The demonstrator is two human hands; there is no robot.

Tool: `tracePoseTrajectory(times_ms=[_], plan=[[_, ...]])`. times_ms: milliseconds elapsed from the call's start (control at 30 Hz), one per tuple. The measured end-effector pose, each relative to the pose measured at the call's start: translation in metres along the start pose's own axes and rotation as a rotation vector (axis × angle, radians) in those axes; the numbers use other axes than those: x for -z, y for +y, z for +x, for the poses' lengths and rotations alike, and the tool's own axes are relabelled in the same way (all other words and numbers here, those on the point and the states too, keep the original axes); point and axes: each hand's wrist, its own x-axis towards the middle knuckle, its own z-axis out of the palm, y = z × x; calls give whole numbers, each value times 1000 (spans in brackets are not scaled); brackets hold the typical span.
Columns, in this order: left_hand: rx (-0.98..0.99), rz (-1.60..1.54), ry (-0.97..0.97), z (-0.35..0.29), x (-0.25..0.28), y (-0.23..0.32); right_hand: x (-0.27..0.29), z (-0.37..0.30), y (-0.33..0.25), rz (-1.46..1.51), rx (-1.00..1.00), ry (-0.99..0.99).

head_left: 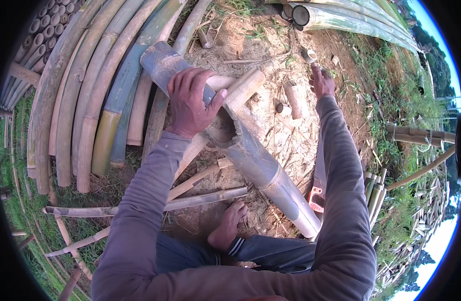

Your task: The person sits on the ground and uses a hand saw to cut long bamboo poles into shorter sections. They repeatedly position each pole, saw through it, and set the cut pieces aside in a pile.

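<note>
A thick grey-green bamboo pole (270, 173) slants from upper left to lower right in front of me, with a rough cut opening near its middle. My left hand (190, 98) lies over the pole just above that opening, fingers wrapped on its far side and thumb stretched to the right. A thinner pale bamboo piece (245, 88) crosses beneath it. Far to the right, my right hand (322, 83) reaches forward with one finger extended to a small bamboo offcut (309, 56) with a pale rim. Under my right forearm lies a handsaw (317, 198) with a red handle, partly hidden.
Long bamboo poles (90, 95) lie in a row on the left. More thick poles (341, 20) lie at the far right. Short cut sections (293, 100) rest on sawdust-covered ground. My bare foot (228, 226) is close below the slanted pole, near several loose bamboo sticks (205, 198).
</note>
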Motion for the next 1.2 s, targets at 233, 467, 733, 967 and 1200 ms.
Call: tracePoseTrajectory(times_ms=[233, 467, 733, 967, 1200], plan=[[-55, -82, -459, -9, -35, 43, -64, 85, -100, 811, -238, -6], [-96, 20, -495, -3, -36, 40, -75, 160, -154, 1086, -134, -133], [-130, 80, -450, -5, -42, 41, -72, 144, -151, 1204, -81, -83], [-151, 12, -436, -5, -40, 43, 31, 58, -77, 1071, -261, 43], [-103, -5, -530, -10, -38, 47, 133, -138, -20, 756, -491, 81]])
